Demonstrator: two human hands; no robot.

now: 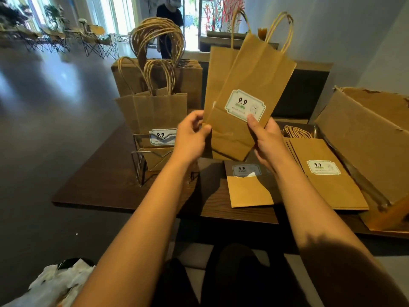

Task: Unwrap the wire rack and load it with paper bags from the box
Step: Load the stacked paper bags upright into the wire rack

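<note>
I hold two flat brown paper bags point(247, 85) upright above the dark table point(106, 180), fanned apart, each with twisted handles; the front one bears a white "9.9" label. My right hand point(267, 140) pinches the front bag at its lower right, thumb on the label. My left hand point(192, 136) pinches the lower left edge of the bags. The wire rack point(141, 160) stands at the table's left with several bags point(155, 116) upright in it. The torn cardboard box point(363, 142) lies at the right.
A stack of flat bags point(325, 173) lies by the box, and a single bag point(247, 187) lies under my hands. Crumpled white wrapping point(55, 282) sits on the floor at lower left. A person point(169, 23) stands beyond the table. Folding chairs line the far left.
</note>
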